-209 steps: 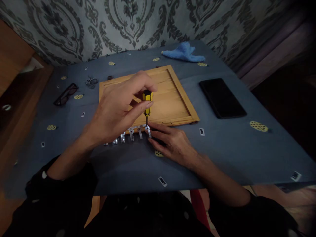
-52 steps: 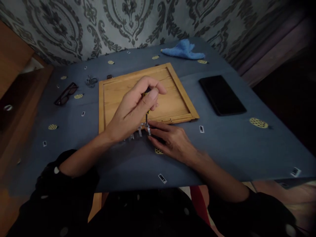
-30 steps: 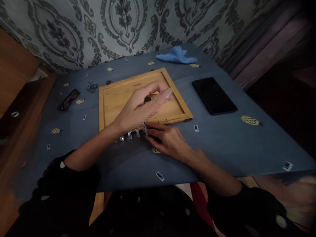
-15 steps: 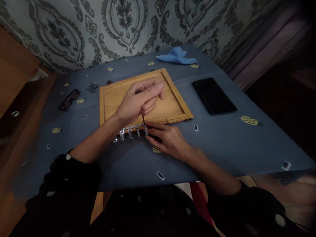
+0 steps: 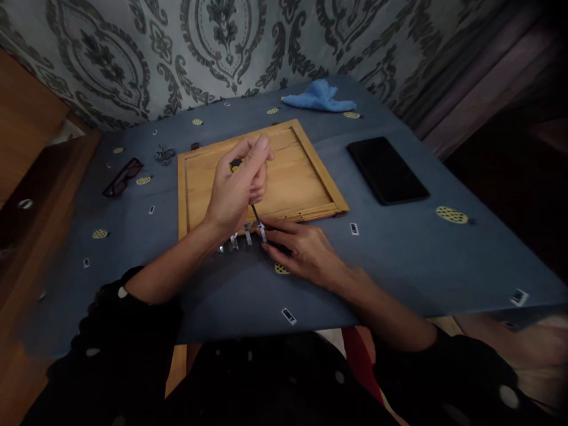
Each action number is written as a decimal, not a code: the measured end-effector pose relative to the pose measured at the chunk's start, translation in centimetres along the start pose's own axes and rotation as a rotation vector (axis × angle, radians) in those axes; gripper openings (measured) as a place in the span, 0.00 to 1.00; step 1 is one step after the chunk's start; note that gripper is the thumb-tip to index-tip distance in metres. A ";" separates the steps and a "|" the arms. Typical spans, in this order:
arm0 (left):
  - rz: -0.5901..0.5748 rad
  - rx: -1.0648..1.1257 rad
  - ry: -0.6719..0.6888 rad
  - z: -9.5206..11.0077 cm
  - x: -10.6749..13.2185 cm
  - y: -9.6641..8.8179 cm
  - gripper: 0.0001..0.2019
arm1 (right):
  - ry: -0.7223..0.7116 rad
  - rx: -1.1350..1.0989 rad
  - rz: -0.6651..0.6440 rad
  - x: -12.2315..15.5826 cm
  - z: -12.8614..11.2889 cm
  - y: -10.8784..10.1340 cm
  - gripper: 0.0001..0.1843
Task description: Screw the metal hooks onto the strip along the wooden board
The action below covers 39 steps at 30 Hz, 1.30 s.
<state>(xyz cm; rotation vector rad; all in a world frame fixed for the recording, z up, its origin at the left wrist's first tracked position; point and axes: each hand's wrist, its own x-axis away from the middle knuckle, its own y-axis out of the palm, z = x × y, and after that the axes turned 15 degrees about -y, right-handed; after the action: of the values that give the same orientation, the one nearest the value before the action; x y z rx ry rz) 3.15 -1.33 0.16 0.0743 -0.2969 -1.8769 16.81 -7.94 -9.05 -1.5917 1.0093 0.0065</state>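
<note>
My left hand is closed around a screwdriver with a black and yellow handle. Its thin shaft slants down to the near edge of a framed wooden panel, where the tip meets a small metal hook. The fingers of my right hand pinch that hook from the right side. Further metal hooks hang in a row along the same edge, left of the pinched one; my left wrist partly hides them. The panel lies flat on the blue tablecloth.
A black phone lies right of the panel. A blue cloth is crumpled at the back. On the left are dark-framed glasses and a small bundle of metal pieces. A patterned wall borders the table's far side.
My left hand has turned at the wrist and shifted slightly left and up, showing the screwdriver's handle end. My right hand keeps its place at the hook. The view has tilted slightly.
</note>
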 end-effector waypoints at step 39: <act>-0.322 -0.098 0.039 -0.4 -0.1 -1.0 0.20 | 0.015 -0.037 0.002 0.2 -0.1 -0.2 0.12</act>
<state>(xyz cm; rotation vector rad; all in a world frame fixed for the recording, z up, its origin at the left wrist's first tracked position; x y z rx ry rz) 2.33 -1.02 -0.48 0.0965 -0.1730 -2.2039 17.06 -8.16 -8.96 -1.6264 1.0279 0.0144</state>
